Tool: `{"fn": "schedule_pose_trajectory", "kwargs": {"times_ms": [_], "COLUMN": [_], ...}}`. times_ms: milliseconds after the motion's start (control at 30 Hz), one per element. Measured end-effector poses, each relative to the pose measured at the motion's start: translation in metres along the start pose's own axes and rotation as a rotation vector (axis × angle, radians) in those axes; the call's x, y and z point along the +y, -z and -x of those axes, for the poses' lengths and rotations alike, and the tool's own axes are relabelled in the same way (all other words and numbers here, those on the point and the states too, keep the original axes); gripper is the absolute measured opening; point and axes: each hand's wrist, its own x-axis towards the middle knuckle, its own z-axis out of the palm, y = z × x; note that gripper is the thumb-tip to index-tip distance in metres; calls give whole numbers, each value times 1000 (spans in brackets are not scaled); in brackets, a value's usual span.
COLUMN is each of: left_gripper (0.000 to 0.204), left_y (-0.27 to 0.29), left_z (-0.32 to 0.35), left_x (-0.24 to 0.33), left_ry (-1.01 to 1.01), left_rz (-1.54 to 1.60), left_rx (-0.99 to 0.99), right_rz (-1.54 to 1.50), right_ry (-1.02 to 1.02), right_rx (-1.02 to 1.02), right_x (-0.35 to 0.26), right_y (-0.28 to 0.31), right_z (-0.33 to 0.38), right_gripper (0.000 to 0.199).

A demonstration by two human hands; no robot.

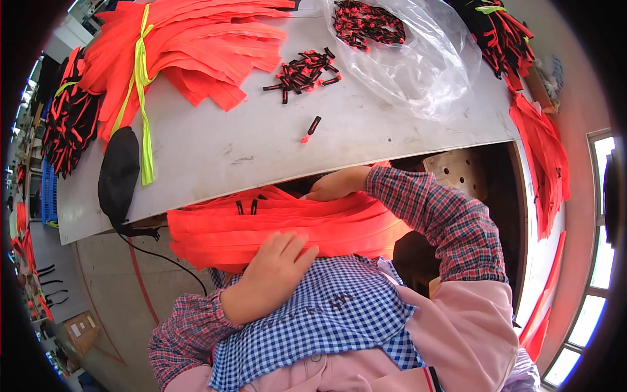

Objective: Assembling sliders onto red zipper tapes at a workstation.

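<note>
A thick bundle of bright orange fabric strips [281, 225] lies across my lap, tucked close to the table's front edge. My left hand [277, 271] rests flat on the near side of the bundle, its fingers stretched and slightly apart. At the bundle's far side is my right hand [338, 183], bent downward just below the table edge. Its fingertips are hidden among the strips, so I cannot make out its grip. Small black tabs [246, 208] stick up from the orange fabric.
On the white table [215, 153] lie a tied stack of orange strips [189, 49], a pile of black-and-orange tabs [305, 70], one loose tab [312, 129] and a clear plastic bag [418, 72]. A black pouch-like piece [119, 173] hangs over the left edge. More orange strips [541, 150] hang at right.
</note>
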Motion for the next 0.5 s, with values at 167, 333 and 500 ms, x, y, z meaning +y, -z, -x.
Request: {"fn": "schedule_pose_trajectory", "kwargs": {"times_ms": [167,333,500], "left_gripper": [59,63,68], "left_y": [-36,-48,-48], "left_z": [-9,-11,-14], "left_x": [-9,-19,-34], "left_ry": [77,49,20], "left_rz": [-265,-312,-296], "left_rx": [66,139,201], "right_rz": [-331,-772,-925], "right_ry": [-169,27,-21], "right_rx": [-120,-482,-495], "right_x": [0,18,1], "right_y": [-9,-16,-15], "right_z": [13,24,59], "right_gripper": [89,118,107]}}
